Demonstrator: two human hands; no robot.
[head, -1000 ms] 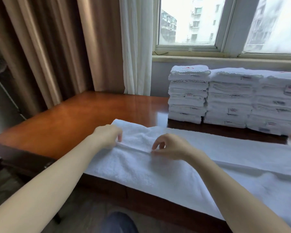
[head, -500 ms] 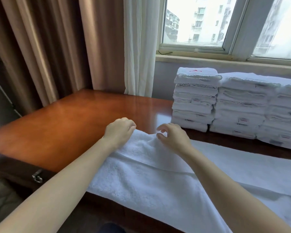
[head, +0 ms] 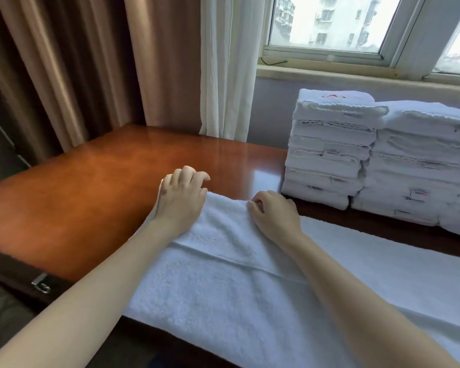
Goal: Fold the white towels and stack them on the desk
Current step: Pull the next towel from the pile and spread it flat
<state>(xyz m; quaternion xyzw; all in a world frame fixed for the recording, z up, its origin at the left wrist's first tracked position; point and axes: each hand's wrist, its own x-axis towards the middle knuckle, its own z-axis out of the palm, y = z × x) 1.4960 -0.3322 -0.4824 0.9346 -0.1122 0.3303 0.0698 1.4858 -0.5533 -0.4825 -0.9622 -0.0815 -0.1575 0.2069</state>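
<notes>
On the desk (head: 91, 187), right under both hands, lies a long white towel (head: 223, 288). It's spread flat & runs off to the R of the hands, out of sight. Its near side hangs a bit over the desk's front edge. A fold line runs across it just behind the wrists.

The left hand (head: 182, 197) is at the towel's far L corner. Its fingers are curled over that corner & hold it. A bit of white cloth peeks out on the hand's L side. The right hand (head: 274, 213) is just beside it, to the R, not touching it. Its fingers are bent in too, w/ the tips nipping the towel's far edge. Both arms are bare & lie over the towel.

Past the right hand, a bit to its R, a stack of folded towels (head: 327, 155) stands on the desk, near the hand but apart from it. A 2nd stack (head: 420, 166) sits tight against the first, on its R side.

L of the left hand the desk top is shiny brown wood. Far past that hand hang a brown curtain (head: 64, 62) & a thin white curtain (head: 226, 65). Above the stacks is a window (head: 329, 22). Down by the left arm, a metal handle (head: 41, 285) sticks out of the desk front.
</notes>
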